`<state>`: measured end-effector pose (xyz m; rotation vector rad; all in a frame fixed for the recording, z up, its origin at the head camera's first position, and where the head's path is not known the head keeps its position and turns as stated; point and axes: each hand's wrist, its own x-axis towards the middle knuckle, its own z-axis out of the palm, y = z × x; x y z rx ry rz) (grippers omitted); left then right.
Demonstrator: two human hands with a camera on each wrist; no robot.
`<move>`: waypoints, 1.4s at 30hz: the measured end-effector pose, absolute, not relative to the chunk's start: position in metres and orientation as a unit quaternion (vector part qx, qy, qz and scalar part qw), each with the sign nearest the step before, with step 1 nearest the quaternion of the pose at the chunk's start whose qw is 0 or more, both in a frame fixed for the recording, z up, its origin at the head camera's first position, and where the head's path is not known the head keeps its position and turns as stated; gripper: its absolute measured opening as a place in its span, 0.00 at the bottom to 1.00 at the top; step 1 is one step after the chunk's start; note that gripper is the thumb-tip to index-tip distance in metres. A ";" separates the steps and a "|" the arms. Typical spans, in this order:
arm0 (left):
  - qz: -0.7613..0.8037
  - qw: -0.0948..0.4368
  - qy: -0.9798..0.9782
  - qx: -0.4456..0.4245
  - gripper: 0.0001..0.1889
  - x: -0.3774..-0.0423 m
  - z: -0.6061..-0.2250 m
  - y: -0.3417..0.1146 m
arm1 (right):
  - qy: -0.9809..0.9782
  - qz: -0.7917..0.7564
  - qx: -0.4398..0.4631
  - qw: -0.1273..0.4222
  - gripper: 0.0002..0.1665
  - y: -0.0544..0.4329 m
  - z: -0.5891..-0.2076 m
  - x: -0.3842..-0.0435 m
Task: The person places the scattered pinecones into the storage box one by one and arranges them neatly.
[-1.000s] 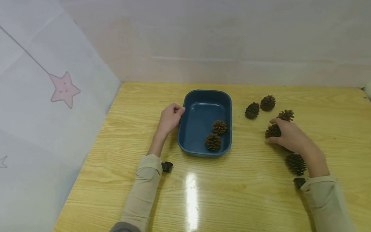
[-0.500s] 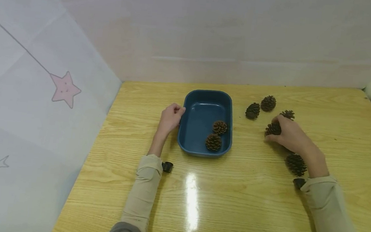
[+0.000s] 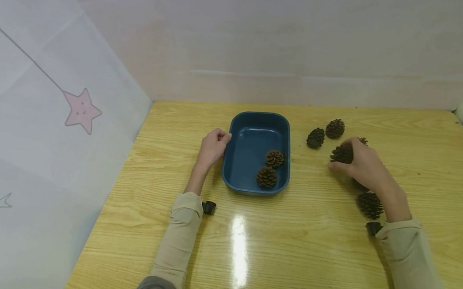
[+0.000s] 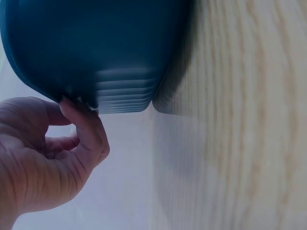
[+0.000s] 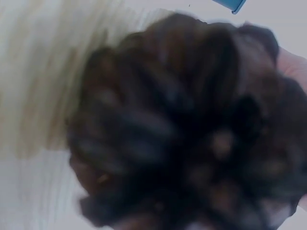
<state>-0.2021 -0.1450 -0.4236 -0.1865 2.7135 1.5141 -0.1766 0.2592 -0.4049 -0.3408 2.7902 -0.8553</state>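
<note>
My left hand [image 3: 213, 146] pinches the left rim of a dark blue rectangular tub [image 3: 242, 164], thumb and fingertip meeting at the edge in the left wrist view. Inside the tub, at its right side, lie two brown pine cones, the farther one [image 3: 274, 158] close against the nearer one [image 3: 266, 177]. To the right of the tub, my right hand [image 3: 366, 165] grips a dark pine cone [image 3: 342, 153] between thumb and fingers. A blurred pine cone [image 5: 182, 129] fills most of the right wrist view and hides nearly all of that hand.
Two pine cones [image 3: 316, 138] [image 3: 335, 128] lie beyond the right hand, towards the wall. Another pine cone [image 3: 363, 141] shows partly behind its fingers, and one more pine cone [image 3: 369, 205] lies under the wrist. The wooden table [image 3: 288, 250] meets pale walls behind and left.
The right hand has closed its fingers round the pine cone and moved it slightly up and away from the person. The left hand and the tub have stayed in place.
</note>
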 end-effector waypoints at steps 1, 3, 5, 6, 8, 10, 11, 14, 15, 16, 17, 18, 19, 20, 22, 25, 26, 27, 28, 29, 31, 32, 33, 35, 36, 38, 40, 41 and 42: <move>0.486 0.015 0.872 -0.060 0.16 -0.202 -0.424 -0.145 | 0.945 -0.288 -0.119 0.099 0.53 0.259 -0.405 -0.176; 0.484 0.014 0.873 -0.059 0.16 -0.202 -0.424 -0.145 | 0.945 -0.287 -0.125 0.090 0.50 0.259 -0.405 -0.176; 0.484 0.014 0.873 -0.059 0.16 -0.202 -0.424 -0.145 | 0.945 -0.288 -0.129 0.083 0.48 0.258 -0.404 -0.176; 0.483 0.013 0.874 -0.058 0.16 -0.202 -0.424 -0.145 | 0.945 -0.289 -0.131 0.079 0.47 0.258 -0.404 -0.175; 0.481 0.013 0.875 -0.057 0.16 -0.202 -0.425 -0.145 | 0.946 -0.287 -0.134 0.074 0.47 0.258 -0.404 -0.175; 0.481 0.013 0.875 -0.058 0.16 -0.203 -0.425 -0.145 | 0.946 -0.285 -0.136 0.072 0.48 0.258 -0.404 -0.175; 0.481 0.012 0.875 -0.058 0.16 -0.203 -0.425 -0.146 | 0.946 -0.285 -0.137 0.072 0.48 0.258 -0.404 -0.176; 0.483 0.013 0.873 -0.063 0.16 -0.202 -0.424 -0.145 | 0.946 -0.285 -0.140 0.068 0.48 0.258 -0.404 -0.176; 0.484 0.014 0.872 -0.065 0.16 -0.202 -0.424 -0.145 | 0.946 -0.284 -0.142 0.066 0.48 0.258 -0.404 -0.176; 0.486 0.016 0.872 -0.066 0.16 -0.202 -0.424 -0.145 | 0.946 -0.284 -0.143 0.065 0.48 0.258 -0.405 -0.176; 0.486 0.018 0.871 -0.066 0.16 -0.202 -0.424 -0.145 | 0.946 -0.282 -0.145 0.064 0.48 0.259 -0.405 -0.175; 0.487 0.020 0.871 -0.066 0.16 -0.202 -0.424 -0.145 | 0.946 -0.280 -0.147 0.064 0.48 0.259 -0.406 -0.174; 0.487 0.022 0.870 -0.065 0.16 -0.202 -0.424 -0.144 | 0.947 -0.278 -0.148 0.065 0.48 0.260 -0.407 -0.173; 0.487 0.023 0.871 -0.064 0.16 -0.202 -0.424 -0.144 | 0.947 -0.275 -0.150 0.066 0.48 0.260 -0.408 -0.173; 0.486 0.020 0.872 -0.061 0.16 -0.202 -0.424 -0.144 | 0.948 -0.274 -0.151 0.064 0.48 0.262 -0.409 -0.171; 0.484 0.014 0.873 -0.059 0.16 -0.203 -0.425 -0.145 | 0.948 -0.272 -0.152 0.059 0.48 0.262 -0.408 -0.172; 0.483 0.012 0.874 -0.059 0.16 -0.203 -0.425 -0.145 | 0.948 -0.273 -0.150 0.058 0.48 0.262 -0.407 -0.172; 0.482 0.012 0.874 -0.059 0.16 -0.203 -0.425 -0.145 | 0.948 -0.276 -0.147 0.059 0.48 0.261 -0.405 -0.173; 0.482 0.012 0.874 -0.060 0.16 -0.203 -0.425 -0.146 | 0.948 -0.279 -0.143 0.061 0.48 0.261 -0.403 -0.174; 0.481 0.012 0.875 -0.061 0.16 -0.203 -0.424 -0.146 | 0.947 -0.283 -0.139 0.065 0.49 0.259 -0.401 -0.174; 0.479 0.014 0.876 -0.064 0.16 -0.203 -0.424 -0.147 | 0.945 -0.294 -0.128 0.069 0.50 0.257 -0.397 -0.175; 0.479 0.014 0.876 -0.064 0.16 -0.204 -0.424 -0.147 | 0.944 -0.299 -0.124 0.070 0.50 0.255 -0.395 -0.175; 0.478 0.015 0.876 -0.065 0.16 -0.204 -0.424 -0.147 | 0.943 -0.304 -0.120 0.069 0.50 0.253 -0.393 -0.175; 0.479 0.015 0.875 -0.065 0.16 -0.204 -0.425 -0.147 | 0.941 -0.312 -0.114 0.064 0.50 0.251 -0.390 -0.176; 0.480 0.016 0.875 -0.065 0.16 -0.204 -0.425 -0.147 | 0.941 -0.315 -0.112 0.061 0.49 0.249 -0.388 -0.176; 0.483 0.017 0.873 -0.064 0.16 -0.203 -0.425 -0.146 | 0.941 -0.316 -0.111 0.056 0.49 0.247 -0.385 -0.176; 0.486 0.019 0.872 -0.064 0.16 -0.203 -0.425 -0.146 | 0.942 -0.313 -0.109 0.052 0.49 0.244 -0.382 -0.177; 0.487 0.020 0.871 -0.064 0.16 -0.202 -0.424 -0.146 | 0.942 -0.312 -0.110 0.052 0.49 0.243 -0.381 -0.177; 0.488 0.020 0.870 -0.064 0.16 -0.202 -0.424 -0.146 | 0.942 -0.311 -0.111 0.052 0.50 0.242 -0.380 -0.177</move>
